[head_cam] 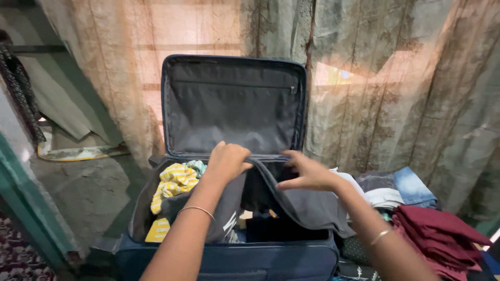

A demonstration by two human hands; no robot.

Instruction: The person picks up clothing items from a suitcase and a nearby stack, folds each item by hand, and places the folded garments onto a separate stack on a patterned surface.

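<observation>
- The left hand is closed in a fist on the upper edge of a dark grey garment, and the cloth is bunched inside the fingers.
- The right hand pinches the same edge a little to the right, thumb and fingers pressed together on the hem; the other fingers are spread.
- The garment hangs between the two hands above the open suitcase, and its lower part drapes over the front right part of the case and touches the things inside.
- The lid stands upright behind the hands, with a zipped pocket near its top.
- Inside the case, on the left, a yellow-and-white striped cloth lies crumpled, and a yellow flat thing is under it near the front wall.
- To the right of the case there is a pile of folded clothes: a maroon stack, and behind it a denim piece and a white piece.
- To do this step well, I think both hands should keep the edge tight and level, so the cloth falls flat and without creases.
- The grip points are close together, so I judge that moving them to the outer corners would give better control.
- The cloth should be lowered slowly, so it does not catch on the case rim or drag the striped cloth.
- A curtain hangs behind everything.
</observation>
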